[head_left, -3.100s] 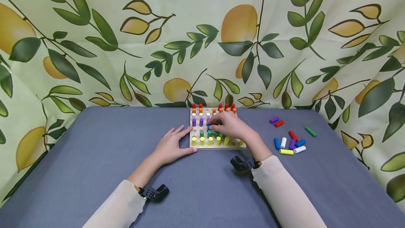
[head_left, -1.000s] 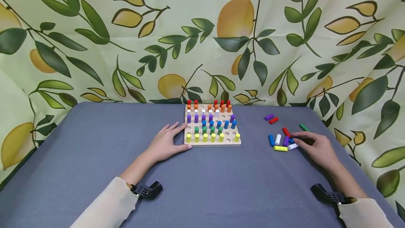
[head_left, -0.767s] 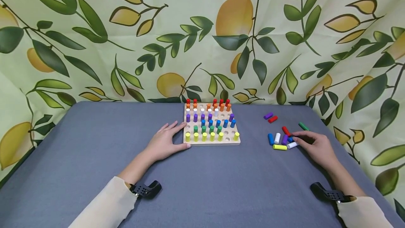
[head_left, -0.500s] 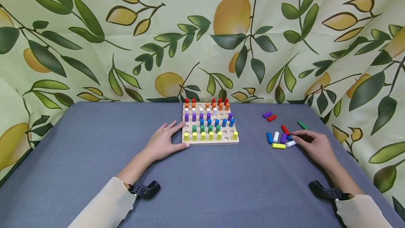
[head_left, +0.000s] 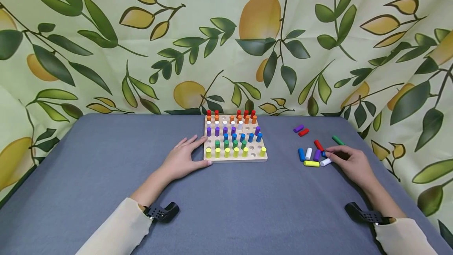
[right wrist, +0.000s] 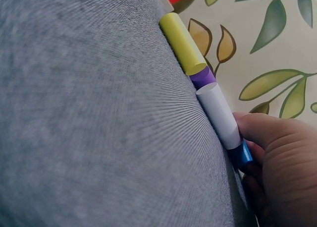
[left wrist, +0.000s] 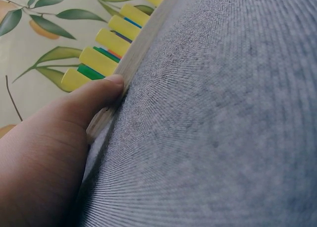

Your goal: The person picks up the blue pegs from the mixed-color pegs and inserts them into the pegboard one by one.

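A wooden pegboard (head_left: 262, 159) stands at the middle back of the table, with rows of coloured pegs upright in it. My left hand (head_left: 183, 158) rests at its left side, fingers extended. The thumb touches the front edge by the yellow pegs (left wrist: 94, 61). On the right, my right hand (head_left: 354, 164) is low over a group of loose pegs. Thumb and fingers pinch a blue peg (right wrist: 241, 155), mostly hidden by the hand. A white peg (right wrist: 218, 115) lies right at the thumb, with a purple peg (head_left: 317, 155) and yellow peg (head_left: 311, 163) beyond it.
Around the right hand lie another blue peg (head_left: 301, 154), a second white peg (head_left: 308, 153), a red peg (head_left: 319, 145) and a green peg (head_left: 338, 140). Farther back are a purple and a red peg (head_left: 303, 132). A leaf-patterned cloth (head_left: 212, 50) hangs behind the table.
Since about three seconds ago, my right hand has left a blue peg in the board and moved right to the loose pegs. Lately it has barely moved. The left hand stays at the board.
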The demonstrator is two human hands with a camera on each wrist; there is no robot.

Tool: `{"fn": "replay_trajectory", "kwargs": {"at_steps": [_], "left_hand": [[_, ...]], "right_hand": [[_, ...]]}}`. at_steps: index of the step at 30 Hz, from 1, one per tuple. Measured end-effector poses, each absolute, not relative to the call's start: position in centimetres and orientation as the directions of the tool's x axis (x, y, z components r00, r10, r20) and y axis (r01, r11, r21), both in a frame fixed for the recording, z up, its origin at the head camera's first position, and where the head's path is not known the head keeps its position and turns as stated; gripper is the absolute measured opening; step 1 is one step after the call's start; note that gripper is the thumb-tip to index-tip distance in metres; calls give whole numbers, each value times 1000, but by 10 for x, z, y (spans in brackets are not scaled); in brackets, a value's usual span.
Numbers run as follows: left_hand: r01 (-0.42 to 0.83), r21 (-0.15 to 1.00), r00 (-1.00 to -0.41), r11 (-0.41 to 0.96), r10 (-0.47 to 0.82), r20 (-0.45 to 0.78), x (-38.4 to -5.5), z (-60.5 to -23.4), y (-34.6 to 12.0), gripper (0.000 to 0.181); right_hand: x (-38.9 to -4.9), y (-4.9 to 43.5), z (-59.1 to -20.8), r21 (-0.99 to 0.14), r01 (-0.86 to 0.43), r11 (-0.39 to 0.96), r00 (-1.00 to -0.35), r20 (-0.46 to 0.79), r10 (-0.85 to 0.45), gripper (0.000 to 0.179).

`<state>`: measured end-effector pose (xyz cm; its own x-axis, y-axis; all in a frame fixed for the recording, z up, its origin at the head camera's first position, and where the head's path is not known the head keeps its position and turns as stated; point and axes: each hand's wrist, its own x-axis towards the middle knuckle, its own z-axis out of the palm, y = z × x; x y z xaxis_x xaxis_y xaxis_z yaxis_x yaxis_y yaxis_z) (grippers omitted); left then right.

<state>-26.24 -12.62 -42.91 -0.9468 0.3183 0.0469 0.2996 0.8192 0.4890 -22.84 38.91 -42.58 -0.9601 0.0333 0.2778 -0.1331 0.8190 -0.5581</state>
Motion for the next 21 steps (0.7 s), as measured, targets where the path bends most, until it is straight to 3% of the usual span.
{"fn": "replay_trajectory", "kwargs": {"at_steps": [21], "left_hand": [[296,486,-949,822,311,52,-262,-429,-126,84]], "right_hand": [[-231,391,-424,-494,-117,862,-967,254,14,30]]}}
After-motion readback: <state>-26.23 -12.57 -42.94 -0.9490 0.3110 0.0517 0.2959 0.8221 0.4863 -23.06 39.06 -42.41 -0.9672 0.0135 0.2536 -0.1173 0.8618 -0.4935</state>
